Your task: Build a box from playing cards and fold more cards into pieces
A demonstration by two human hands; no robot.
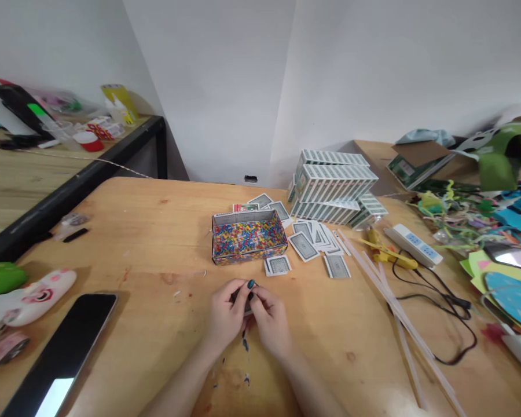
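Observation:
My left hand [227, 311] and my right hand [269, 317] meet over the table, closed with their thumbs and fingers together on a playing card [247, 308]. Most of the card is hidden by my fingers; only a greyish bit shows. Small dark scraps [245, 345] lie below my hands. Just beyond them stands an open-topped box [249, 252] with a multicoloured pattern and grey card-back panels along its inner back wall. Loose playing cards [304, 246], grey-backed, are spread to its right and behind it, and a few lie at its front right corner.
Green-and-white striped boxes [334, 182] are stacked at the back. On the right lie a yellow glue gun [386, 252], a power strip [412, 244], long translucent sticks [395, 315] and coloured scraps [454, 214]. A phone [63, 353] and a white toy [43, 295] sit on the left.

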